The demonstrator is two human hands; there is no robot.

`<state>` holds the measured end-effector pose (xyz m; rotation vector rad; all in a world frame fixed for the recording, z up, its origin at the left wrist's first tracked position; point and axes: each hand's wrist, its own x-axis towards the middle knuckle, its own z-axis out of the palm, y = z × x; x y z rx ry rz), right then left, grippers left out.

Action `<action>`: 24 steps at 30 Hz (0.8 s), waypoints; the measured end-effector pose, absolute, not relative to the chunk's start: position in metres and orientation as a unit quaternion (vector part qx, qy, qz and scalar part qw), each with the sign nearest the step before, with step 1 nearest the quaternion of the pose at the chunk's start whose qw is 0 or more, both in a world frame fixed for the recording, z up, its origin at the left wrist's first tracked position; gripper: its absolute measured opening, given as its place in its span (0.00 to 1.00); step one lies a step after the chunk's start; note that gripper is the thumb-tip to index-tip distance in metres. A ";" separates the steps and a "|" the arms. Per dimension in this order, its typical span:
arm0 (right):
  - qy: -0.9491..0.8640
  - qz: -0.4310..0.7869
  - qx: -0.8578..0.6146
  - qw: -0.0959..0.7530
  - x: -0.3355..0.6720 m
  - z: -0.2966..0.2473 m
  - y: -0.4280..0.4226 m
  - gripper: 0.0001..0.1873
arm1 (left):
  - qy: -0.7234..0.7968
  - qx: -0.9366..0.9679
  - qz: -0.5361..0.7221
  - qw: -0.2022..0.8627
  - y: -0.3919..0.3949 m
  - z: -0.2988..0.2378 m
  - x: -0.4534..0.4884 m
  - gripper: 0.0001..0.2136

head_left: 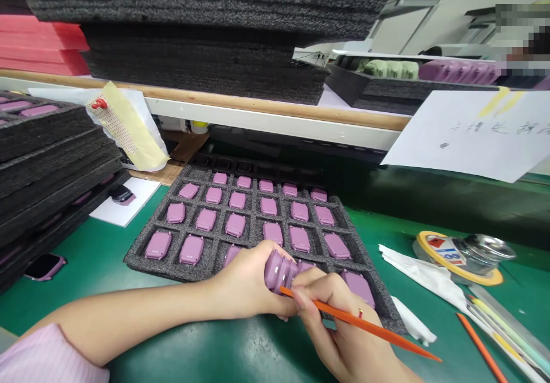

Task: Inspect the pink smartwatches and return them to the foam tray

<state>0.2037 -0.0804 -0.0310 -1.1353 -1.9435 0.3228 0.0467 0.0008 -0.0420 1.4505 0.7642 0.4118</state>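
My left hand [253,277] is closed around a few glossy purple watch cases [276,271] held side by side; fingers hide part of them. In my right hand [344,308] is a thin orange stick [365,324], pinched like a pen. Its blunt end meets the edge of the held cases, while the pointed end slants down to the right. Both hands are over the front edge of a black foam tray [172,271], whose compartments hold rows of purple watch cases [205,220]. My hands cover some of the front compartments.
At left rise stacked foam trays [55,160], with a watch [45,267] at their foot and another watch [121,194] on white paper. To the right are a metal-topped bottle [485,254], a tape roll [494,277], white tissue [423,271] and another orange stick [481,346]. A shelf [258,117] crosses behind.
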 end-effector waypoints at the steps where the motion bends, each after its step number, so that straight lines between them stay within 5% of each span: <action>1: -0.776 0.128 -0.453 0.420 0.203 -0.031 -0.080 0.07 | 0.337 0.640 0.185 0.665 0.001 -0.041 0.047 0.23; 10: -0.758 0.155 -0.451 0.446 0.206 -0.032 -0.080 0.08 | 0.328 0.574 0.186 0.727 -0.004 -0.039 0.049 0.24; 24: -0.753 0.159 -0.465 0.438 0.204 -0.030 -0.077 0.09 | 0.345 0.654 0.213 0.639 -0.004 -0.046 0.048 0.24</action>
